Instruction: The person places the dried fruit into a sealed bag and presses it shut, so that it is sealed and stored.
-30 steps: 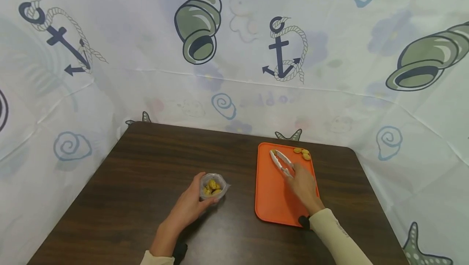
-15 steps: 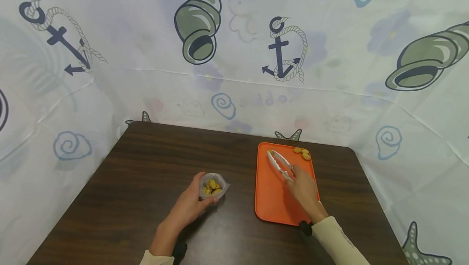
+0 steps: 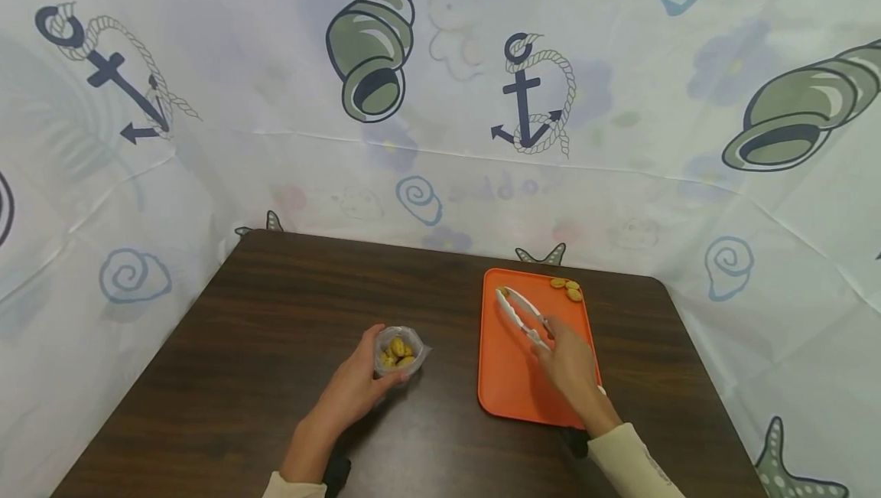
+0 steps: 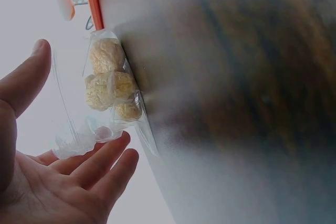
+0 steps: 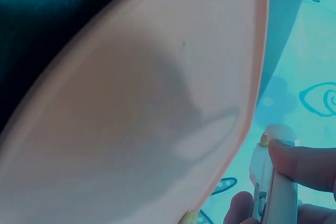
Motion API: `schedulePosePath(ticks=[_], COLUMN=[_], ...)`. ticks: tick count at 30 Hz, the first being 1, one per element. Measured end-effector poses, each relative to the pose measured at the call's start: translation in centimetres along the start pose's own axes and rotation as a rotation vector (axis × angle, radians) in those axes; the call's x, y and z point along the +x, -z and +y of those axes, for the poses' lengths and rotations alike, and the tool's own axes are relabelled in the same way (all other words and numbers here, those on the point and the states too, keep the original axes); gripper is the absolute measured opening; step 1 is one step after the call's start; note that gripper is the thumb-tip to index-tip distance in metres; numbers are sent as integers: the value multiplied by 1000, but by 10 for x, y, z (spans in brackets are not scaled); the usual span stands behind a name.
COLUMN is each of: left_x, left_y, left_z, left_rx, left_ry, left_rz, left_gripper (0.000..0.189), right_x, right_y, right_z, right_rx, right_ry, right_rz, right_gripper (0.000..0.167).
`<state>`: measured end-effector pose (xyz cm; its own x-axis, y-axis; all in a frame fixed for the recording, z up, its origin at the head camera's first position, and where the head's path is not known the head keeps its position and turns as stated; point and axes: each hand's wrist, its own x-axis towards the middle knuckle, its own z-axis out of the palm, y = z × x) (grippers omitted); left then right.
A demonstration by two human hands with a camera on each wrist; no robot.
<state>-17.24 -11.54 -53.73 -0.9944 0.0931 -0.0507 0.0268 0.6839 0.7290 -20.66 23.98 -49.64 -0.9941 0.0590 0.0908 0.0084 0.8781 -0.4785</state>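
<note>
In the head view my left hand holds a clear plastic bag upright by its sides, thumb and fingers around its open mouth. Several lumpy yellow-brown pieces lie inside; the left wrist view shows these rounded lumps through the plastic. Over the orange tray, my right hand grips a pair of white-tipped tongs. Between the tong tips sits one small yellow-brown piece, near the tray's far left corner. The right wrist view shows thumb and fingers on the tongs' handle.
Three similar pieces lie in the tray's far right corner. The tray stands on the right part of a dark wooden table. A white cloth backdrop printed with shells and anchors rises behind the table's far edge.
The right hand's tongs have moved a little left across the tray with the piece between their tips. The left hand and the bag have stayed in place.
</note>
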Motion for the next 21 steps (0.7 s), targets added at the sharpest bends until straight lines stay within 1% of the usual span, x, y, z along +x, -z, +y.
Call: schedulePosePath(ticks=[3,8,12,21], left_x=[1,1,1,0], left_y=[0,0,0,0], left_z=[0,1,1,2], left_rx=[3,10,7,1], left_ry=[-7,-18,-10,-1], left_rz=[4,11,8,2], left_gripper=[97,96,97,97], right_x=[-4,-10,-14,-21], right_y=[1,1,1,3], right_z=[-2,-8,-14,-22], right_rx=[9,22,16,16], right_ry=[12,24,38,41], right_rz=[14,13,22,24], right_gripper=[48,48,48,52])
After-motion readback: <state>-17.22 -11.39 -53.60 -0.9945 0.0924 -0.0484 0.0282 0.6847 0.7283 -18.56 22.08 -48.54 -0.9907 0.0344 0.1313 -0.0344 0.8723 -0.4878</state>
